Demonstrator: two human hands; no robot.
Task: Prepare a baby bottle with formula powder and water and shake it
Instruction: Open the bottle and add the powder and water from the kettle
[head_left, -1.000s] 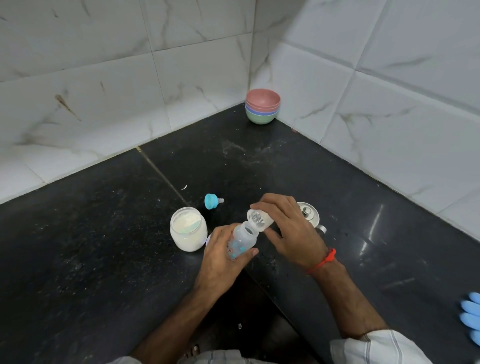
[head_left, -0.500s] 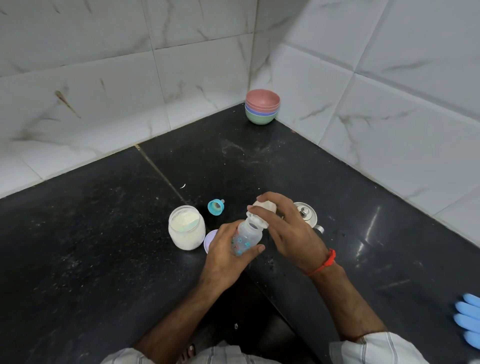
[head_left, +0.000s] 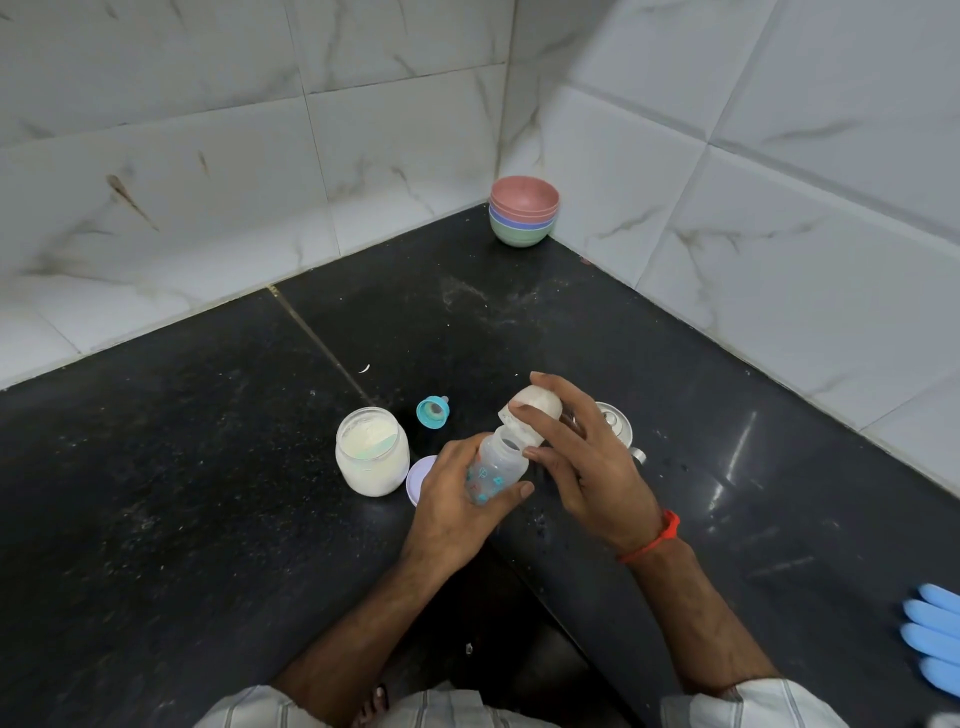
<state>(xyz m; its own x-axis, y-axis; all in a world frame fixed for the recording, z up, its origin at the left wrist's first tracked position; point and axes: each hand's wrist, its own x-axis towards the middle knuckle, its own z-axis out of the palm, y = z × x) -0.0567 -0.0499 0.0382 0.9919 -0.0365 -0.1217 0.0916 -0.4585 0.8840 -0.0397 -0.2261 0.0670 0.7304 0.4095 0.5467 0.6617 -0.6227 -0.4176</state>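
Note:
My left hand (head_left: 457, 512) grips a clear baby bottle (head_left: 496, 467) with teal prints, tilted with its open mouth up and to the right. My right hand (head_left: 587, 462) holds a small clear cup (head_left: 530, 413) upturned over the bottle's mouth, rim against it. An open glass jar of white formula powder (head_left: 371, 457) stands left of the bottle. The bottle's teal nipple ring (head_left: 432, 411) lies on the black counter (head_left: 208, 493) behind it.
A lilac lid (head_left: 418, 475) lies between jar and left hand. A steel vessel (head_left: 615, 423) sits partly hidden behind my right hand. Stacked pastel bowls (head_left: 523, 215) stand in the tiled corner. A blue-gloved hand (head_left: 935, 634) enters at the right edge.
My right hand has tipped the small cup further, from tilted to nearly upside down over the bottle's mouth. The left hand and bottle have stayed in place.

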